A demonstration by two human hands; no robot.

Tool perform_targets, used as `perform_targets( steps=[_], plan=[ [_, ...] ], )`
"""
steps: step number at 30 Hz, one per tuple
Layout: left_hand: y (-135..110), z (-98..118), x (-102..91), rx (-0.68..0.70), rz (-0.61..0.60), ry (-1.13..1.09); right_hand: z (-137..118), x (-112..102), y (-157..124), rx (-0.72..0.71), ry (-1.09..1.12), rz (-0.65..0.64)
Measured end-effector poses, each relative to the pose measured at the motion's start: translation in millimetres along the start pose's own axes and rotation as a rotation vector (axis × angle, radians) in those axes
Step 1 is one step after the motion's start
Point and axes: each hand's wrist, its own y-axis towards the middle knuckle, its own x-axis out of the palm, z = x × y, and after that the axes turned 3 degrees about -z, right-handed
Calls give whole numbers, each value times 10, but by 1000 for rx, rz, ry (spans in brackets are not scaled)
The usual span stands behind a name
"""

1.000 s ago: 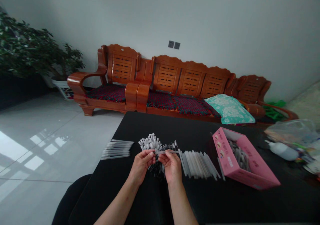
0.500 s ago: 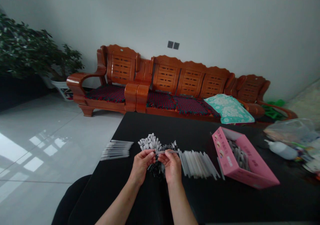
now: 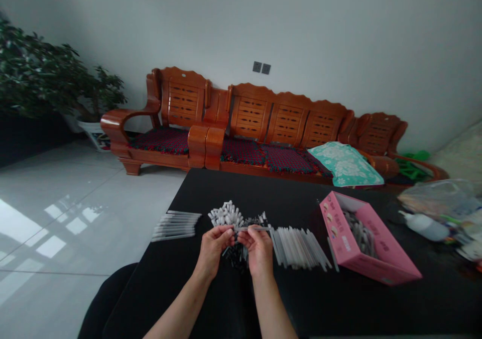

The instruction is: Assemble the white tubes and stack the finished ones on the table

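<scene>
Above the small heaps on the table, my right hand [image 3: 256,246] pinches a slim, pale pen barrel [image 3: 259,228], which lies nearly level. At its left end, the fingertips of my left hand [image 3: 216,246] are closed; any small part there is hidden by them. Just behind my left hand is a heap of white pen caps [image 3: 227,212]. Small black pen parts [image 3: 236,256] lie beneath and behind the hands. A row of loose pale barrels [image 3: 301,247] stretches out right of my right hand. On the left lies a neat row of whitish pens [image 3: 176,226].
A pink open box [image 3: 348,248] holding more greyish pieces stands on the black table [image 3: 211,181] at right. Past it are a white bottle [image 3: 427,226] and a clear plastic bag [image 3: 440,197]. Behind the table runs a wooden sofa [image 3: 252,113] with a turquoise cushion [image 3: 344,164].
</scene>
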Motion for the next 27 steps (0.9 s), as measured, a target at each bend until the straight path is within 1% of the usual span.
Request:
perform_targets(
  steps=[7, 12, 14, 21, 25, 27],
  plan=[
    [84, 18, -57, -14, 16, 69, 8, 20, 53, 5, 1, 14],
    [165, 19, -76, 15, 20, 279, 13, 26, 70, -9, -17, -3],
    [169, 37, -58, 45, 9, 319, 20, 24, 69, -12, -33, -1],
    [125, 121, 6, 105, 5, 297, 29, 17, 77, -15, -56, 24],
    [138, 109, -19, 107, -43, 247, 26, 9, 86, -7, -51, 28],
    [160, 83, -48, 97, -37, 260, 27, 6, 88, -7, -49, 30]
  ],
)
